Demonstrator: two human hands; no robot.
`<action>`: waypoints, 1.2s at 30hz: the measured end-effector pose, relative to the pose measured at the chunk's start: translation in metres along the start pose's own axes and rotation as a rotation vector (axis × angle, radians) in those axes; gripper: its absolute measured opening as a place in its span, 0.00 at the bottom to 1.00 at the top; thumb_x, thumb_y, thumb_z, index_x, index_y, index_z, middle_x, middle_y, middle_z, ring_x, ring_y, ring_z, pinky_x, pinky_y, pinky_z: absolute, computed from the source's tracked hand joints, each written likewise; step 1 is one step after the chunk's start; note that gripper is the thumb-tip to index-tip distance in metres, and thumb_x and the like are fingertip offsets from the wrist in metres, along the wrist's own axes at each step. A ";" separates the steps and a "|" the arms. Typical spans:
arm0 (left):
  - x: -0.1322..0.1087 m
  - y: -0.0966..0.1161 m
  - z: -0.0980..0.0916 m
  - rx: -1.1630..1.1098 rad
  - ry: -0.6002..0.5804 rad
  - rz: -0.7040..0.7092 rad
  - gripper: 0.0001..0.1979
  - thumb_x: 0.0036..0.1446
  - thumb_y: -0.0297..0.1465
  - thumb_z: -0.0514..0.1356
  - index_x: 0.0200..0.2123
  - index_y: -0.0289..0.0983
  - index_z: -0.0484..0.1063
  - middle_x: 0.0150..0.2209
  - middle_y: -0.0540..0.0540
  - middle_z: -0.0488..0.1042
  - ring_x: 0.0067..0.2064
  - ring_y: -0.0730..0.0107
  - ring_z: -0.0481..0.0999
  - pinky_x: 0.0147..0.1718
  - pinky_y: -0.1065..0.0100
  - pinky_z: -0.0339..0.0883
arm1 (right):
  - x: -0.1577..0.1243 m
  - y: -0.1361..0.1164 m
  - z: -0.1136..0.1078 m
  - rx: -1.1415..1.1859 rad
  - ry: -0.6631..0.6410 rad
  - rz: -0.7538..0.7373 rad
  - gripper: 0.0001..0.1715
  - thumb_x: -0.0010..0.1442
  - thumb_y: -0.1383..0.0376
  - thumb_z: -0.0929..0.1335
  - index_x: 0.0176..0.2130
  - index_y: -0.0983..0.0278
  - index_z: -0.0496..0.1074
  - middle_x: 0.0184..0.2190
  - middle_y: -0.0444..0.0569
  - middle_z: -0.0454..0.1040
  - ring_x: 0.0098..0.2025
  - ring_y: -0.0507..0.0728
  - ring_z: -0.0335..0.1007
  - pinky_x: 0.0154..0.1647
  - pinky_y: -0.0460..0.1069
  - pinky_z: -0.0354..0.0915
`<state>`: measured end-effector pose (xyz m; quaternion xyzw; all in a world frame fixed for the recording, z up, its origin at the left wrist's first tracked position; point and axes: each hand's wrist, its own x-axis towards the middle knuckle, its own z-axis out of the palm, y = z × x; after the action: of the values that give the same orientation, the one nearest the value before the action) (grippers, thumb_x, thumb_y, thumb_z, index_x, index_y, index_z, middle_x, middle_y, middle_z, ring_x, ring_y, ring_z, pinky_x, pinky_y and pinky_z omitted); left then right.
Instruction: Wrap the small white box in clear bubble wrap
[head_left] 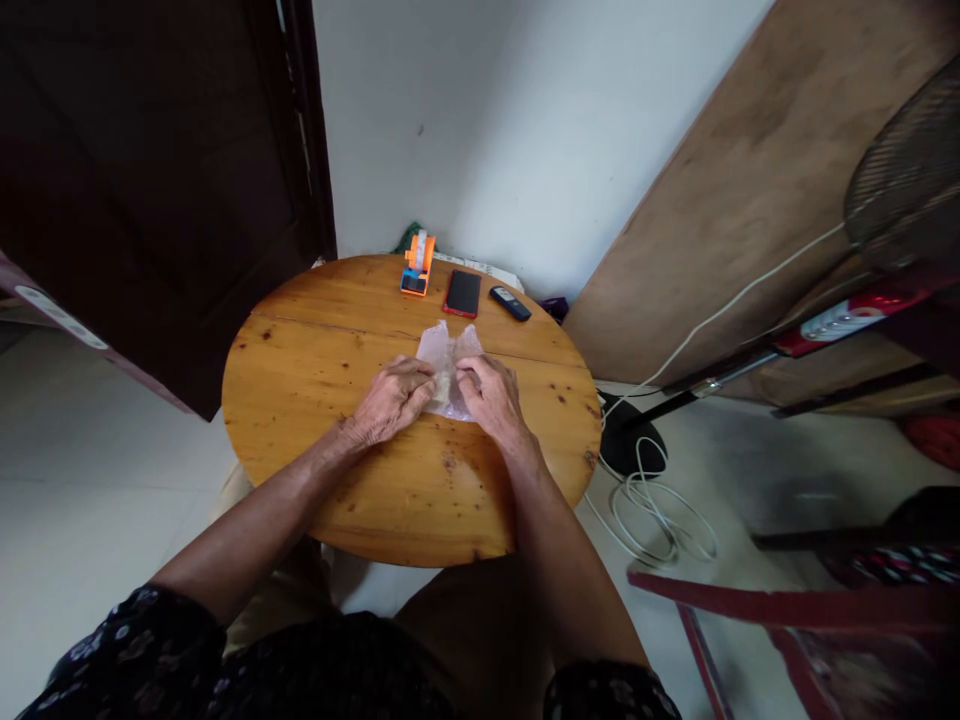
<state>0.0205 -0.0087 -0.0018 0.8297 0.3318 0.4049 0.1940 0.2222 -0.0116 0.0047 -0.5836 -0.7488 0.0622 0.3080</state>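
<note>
A sheet of clear bubble wrap (452, 408) lies on the round wooden table, with its two sides raised toward the middle. Something pale and small sits along its centre, but its kind cannot be made out. My left hand (395, 398) grips the left side of the wrap, fingers bent and pressed together. On the other side, my right hand (491, 393) has curled fingers, with thumb and forefinger closed on the wrap's right edge. Both hands rest low over the tabletop, a short gap between them.
Behind the wrap stand an orange tape dispenser (418, 262), a dark phone with a red edge (462, 293) and a black remote-like device (510, 303). The wooden table (300, 400) meets a white wall. On the right are a fan (907, 170) and a coiled white cable (652, 510).
</note>
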 end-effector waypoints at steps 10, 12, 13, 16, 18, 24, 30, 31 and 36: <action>-0.004 -0.022 0.018 0.043 0.098 0.147 0.09 0.56 0.26 0.60 0.39 0.35 0.79 0.45 0.39 0.80 0.47 0.59 0.78 0.49 0.55 0.73 | 0.004 0.007 -0.011 -0.023 0.000 0.381 0.32 0.56 0.53 0.70 0.56 0.64 0.70 0.55 0.58 0.71 0.54 0.64 0.70 0.56 0.57 0.65; -0.004 -0.022 0.019 0.052 0.084 0.143 0.10 0.57 0.26 0.59 0.39 0.35 0.80 0.46 0.39 0.79 0.47 0.59 0.78 0.49 0.55 0.73 | 0.003 0.004 -0.015 -0.034 -0.104 0.490 0.43 0.56 0.51 0.70 0.65 0.63 0.61 0.51 0.57 0.75 0.50 0.64 0.74 0.52 0.57 0.67; -0.004 -0.021 0.019 0.057 0.073 0.140 0.10 0.57 0.26 0.59 0.40 0.35 0.80 0.46 0.39 0.79 0.47 0.59 0.77 0.49 0.55 0.73 | 0.002 0.003 -0.015 -0.041 -0.145 0.535 0.46 0.56 0.50 0.70 0.67 0.64 0.58 0.49 0.57 0.76 0.48 0.64 0.74 0.51 0.57 0.67; -0.003 -0.020 0.019 0.075 0.036 0.133 0.13 0.57 0.26 0.58 0.42 0.36 0.80 0.47 0.39 0.78 0.49 0.58 0.76 0.49 0.55 0.73 | -0.002 0.004 -0.011 -0.023 -0.180 0.569 0.49 0.55 0.51 0.71 0.68 0.66 0.55 0.40 0.54 0.78 0.42 0.62 0.75 0.44 0.53 0.68; -0.003 -0.019 0.020 0.092 0.022 0.122 0.14 0.58 0.26 0.57 0.43 0.37 0.80 0.48 0.39 0.77 0.50 0.58 0.75 0.50 0.55 0.72 | -0.004 0.006 -0.004 0.044 -0.130 0.533 0.46 0.55 0.54 0.70 0.66 0.66 0.58 0.34 0.49 0.77 0.35 0.59 0.74 0.38 0.51 0.67; -0.002 -0.015 0.019 0.141 -0.007 0.098 0.14 0.57 0.26 0.58 0.43 0.37 0.81 0.48 0.40 0.77 0.51 0.57 0.74 0.52 0.56 0.70 | 0.003 0.008 0.015 0.347 0.079 0.455 0.34 0.54 0.58 0.67 0.58 0.65 0.66 0.20 0.35 0.63 0.22 0.51 0.60 0.25 0.45 0.58; 0.000 -0.010 0.016 0.217 -0.047 0.074 0.14 0.58 0.27 0.58 0.44 0.40 0.81 0.48 0.42 0.78 0.51 0.56 0.72 0.53 0.54 0.66 | 0.011 0.000 0.016 0.355 0.081 0.420 0.33 0.51 0.57 0.68 0.55 0.65 0.68 0.20 0.35 0.63 0.23 0.50 0.60 0.25 0.45 0.57; 0.000 -0.009 0.016 0.220 -0.049 0.067 0.14 0.58 0.27 0.58 0.44 0.39 0.81 0.48 0.41 0.78 0.51 0.56 0.72 0.52 0.54 0.66 | 0.011 -0.001 0.015 0.328 0.079 0.440 0.32 0.51 0.58 0.68 0.55 0.65 0.69 0.21 0.36 0.65 0.24 0.51 0.62 0.26 0.45 0.58; -0.001 -0.008 0.018 0.224 -0.039 0.059 0.14 0.57 0.27 0.58 0.44 0.37 0.81 0.49 0.41 0.78 0.52 0.55 0.71 0.53 0.54 0.66 | 0.005 -0.005 0.007 0.354 -0.056 0.596 0.25 0.51 0.60 0.69 0.50 0.63 0.70 0.28 0.41 0.73 0.25 0.51 0.67 0.23 0.44 0.59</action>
<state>0.0310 -0.0042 -0.0175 0.8633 0.3466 0.3545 0.0947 0.2135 -0.0062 0.0032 -0.7121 -0.5313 0.2943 0.3523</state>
